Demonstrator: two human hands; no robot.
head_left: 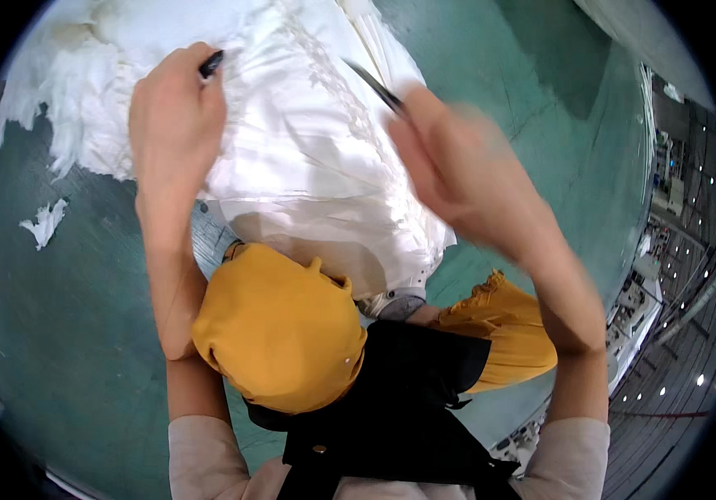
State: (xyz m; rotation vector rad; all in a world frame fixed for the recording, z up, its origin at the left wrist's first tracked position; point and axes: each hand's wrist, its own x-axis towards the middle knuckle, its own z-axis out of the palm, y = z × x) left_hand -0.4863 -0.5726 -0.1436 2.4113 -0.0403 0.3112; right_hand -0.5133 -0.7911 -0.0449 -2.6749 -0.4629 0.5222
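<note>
My left hand (176, 117) is closed around a small black object (211, 64); only its end sticks out beside the thumb, so its kind is hidden. It rests at the left part of a pile of white fabric (308, 125). Over the right edge of that pile, my right hand (475, 167) grips a slim dark pointed tool (372, 86), its tip toward the upper left over the cloth. Motion smears this hand, and I cannot make out the tool's exact kind. Frayed, torn edges of white cloth (83, 133) lie left of my left hand.
The fabric lies on a broad green surface (66, 317), with a loose white scrap (45, 223) to the left. My yellow-clad knee (283, 325) and black apron (391, 408) are close below the cloth. More white material (658, 33) hangs at the upper right.
</note>
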